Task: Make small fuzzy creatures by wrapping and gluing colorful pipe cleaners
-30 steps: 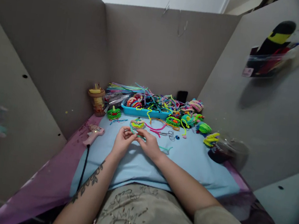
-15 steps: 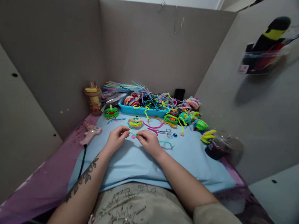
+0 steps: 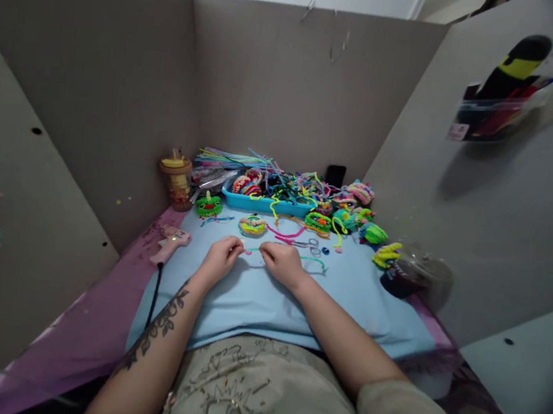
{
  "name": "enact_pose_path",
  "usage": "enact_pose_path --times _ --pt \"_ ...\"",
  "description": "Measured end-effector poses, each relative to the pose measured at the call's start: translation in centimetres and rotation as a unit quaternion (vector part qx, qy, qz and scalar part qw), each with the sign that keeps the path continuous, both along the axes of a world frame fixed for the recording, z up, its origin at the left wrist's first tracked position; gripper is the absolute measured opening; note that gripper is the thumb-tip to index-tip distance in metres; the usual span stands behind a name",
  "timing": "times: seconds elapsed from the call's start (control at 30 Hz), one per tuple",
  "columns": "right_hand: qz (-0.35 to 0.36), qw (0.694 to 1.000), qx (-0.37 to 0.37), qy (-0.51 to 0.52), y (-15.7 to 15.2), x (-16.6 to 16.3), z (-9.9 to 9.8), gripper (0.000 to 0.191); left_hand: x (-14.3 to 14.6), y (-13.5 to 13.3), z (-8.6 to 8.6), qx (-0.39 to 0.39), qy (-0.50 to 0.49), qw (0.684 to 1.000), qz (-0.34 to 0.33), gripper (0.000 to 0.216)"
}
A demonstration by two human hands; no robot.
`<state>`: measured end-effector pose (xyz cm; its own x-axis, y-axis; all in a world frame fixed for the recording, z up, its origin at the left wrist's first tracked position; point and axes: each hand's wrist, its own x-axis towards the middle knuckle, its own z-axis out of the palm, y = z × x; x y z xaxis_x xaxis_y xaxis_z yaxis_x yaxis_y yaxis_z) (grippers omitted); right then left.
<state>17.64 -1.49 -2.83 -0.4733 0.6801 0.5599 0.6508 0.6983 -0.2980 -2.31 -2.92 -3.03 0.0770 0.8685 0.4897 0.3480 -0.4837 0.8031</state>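
Noting both hands low over the blue cloth point(image 3: 265, 303), approx. centre of the work area. L hand point(image 3: 222, 257): fingers drawn narrow, tips pinching one end of a green strand point(image 3: 314, 259). R hand point(image 3: 284, 262): also narrow, thumb & fingertips closed on same strand further along; short length shows btwn the hands, rest runs out past R hand as a loose tail w/ a bent end. Small pink bit point(image 3: 248, 252) right by the strand in the gap, just beside L fingertips; can't tell if it's attached or only lying under. Step in hand, in our judgement: fingertip work on the strand, lining it up or straightening near the pink bit. Next move, we'd say, calls for a firm L pinch, small R finger shifts, & tail kept off the scissors point(image 3: 312, 246), which lie near it but apart. Beyond the hands, multicol. round piece point(image 3: 252, 225) sits on cloth, touched by neither. Glue gun point(image 3: 170, 248) off to L, well apart. Blue tray point(image 3: 266, 206) at back, full of strands. Fine detail at fingertips too small for us to read.
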Motion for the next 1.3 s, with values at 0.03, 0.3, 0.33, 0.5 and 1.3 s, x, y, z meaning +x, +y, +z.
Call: enact_pose_path --times 0.03,0.3,0.33,0.5,1.3 --pt "-0.007 1.0 0.006 -0.018 0.1 0.0 -0.1 0.018 0.1 0.0 -0.1 0.008 0.0 1.0 0.001 0.007" --pt "0.0 0.999 -0.034 0.032 -0.1 -0.9 -0.2 0.021 0.4 -0.2 -0.5 0.049 0.063 0.996 0.028 0.008" --pt "0.009 0.998 -0.044 0.048 -0.1 -1.1 -0.3 0.021 0.5 -0.3 -0.5 0.048 0.064 0.996 0.024 0.008" --pt "0.028 0.997 -0.045 0.064 -0.1 -1.7 -0.6 0.012 0.9 -0.5 -0.4 0.031 0.039 0.999 0.008 0.006" --pt "-0.055 0.987 -0.043 0.143 2.4 -0.2 -2.0 0.014 1.5 2.6 -0.6 0.021 0.251 0.962 0.1 0.011"
